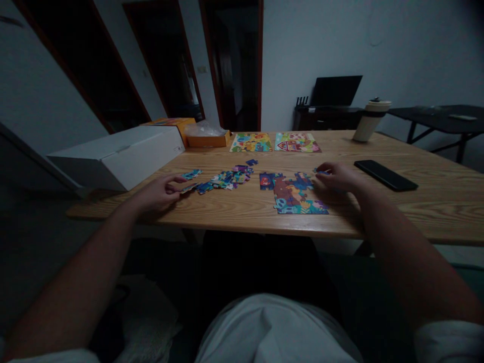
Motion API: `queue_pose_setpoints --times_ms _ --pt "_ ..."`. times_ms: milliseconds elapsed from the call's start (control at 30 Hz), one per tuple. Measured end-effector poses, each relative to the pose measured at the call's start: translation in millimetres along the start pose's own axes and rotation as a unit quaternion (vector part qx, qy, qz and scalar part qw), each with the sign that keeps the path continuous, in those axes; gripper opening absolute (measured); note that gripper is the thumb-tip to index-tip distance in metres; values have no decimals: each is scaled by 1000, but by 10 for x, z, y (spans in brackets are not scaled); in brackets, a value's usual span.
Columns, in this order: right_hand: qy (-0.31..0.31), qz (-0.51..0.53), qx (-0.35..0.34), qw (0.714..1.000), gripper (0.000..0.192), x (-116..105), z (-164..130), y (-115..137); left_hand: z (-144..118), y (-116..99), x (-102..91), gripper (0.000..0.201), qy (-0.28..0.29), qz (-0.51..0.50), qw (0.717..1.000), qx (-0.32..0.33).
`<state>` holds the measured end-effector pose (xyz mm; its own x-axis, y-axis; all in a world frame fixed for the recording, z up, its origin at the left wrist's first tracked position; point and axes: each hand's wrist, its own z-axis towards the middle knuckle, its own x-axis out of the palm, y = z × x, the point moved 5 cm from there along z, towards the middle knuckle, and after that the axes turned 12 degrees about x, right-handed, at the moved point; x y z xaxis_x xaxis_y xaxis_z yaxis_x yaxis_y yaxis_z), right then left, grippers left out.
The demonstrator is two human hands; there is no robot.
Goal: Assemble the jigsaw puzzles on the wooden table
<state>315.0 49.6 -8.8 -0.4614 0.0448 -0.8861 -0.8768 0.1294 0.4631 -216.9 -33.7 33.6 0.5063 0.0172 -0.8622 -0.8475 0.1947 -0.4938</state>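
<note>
Puzzle piece [189,188] at left hand [159,193] fingertips

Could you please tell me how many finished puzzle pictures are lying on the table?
2: both at the far middle of the wooden table, side by side, the left finished puzzle beside the orange box, the right finished puzzle next to it. The near one is only partly assembled.

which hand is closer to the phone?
Right. The right hand rests just left of the phone, by the half-built puzzle. The left hand is across the table, at the loose pieces.
</note>
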Motion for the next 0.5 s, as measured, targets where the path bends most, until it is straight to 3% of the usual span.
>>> queue_pose_setpoints --times_ms 67,200,267,500 --pt "6 6 -12 1000 39 29 34 -17 -52 -55 33 54 8 31 999 39" --pt "6 23 -2 1000 36 40 24 18 -19 -145 78 56 -46 131 984 111" --pt "2 45 -8 999 34 21 -22 92 17 -196 84 60 -61 160 979 113" --pt "-34 131 -126 983 24 -83 -197 382 6 -441 15 52 -64 179 976 107"
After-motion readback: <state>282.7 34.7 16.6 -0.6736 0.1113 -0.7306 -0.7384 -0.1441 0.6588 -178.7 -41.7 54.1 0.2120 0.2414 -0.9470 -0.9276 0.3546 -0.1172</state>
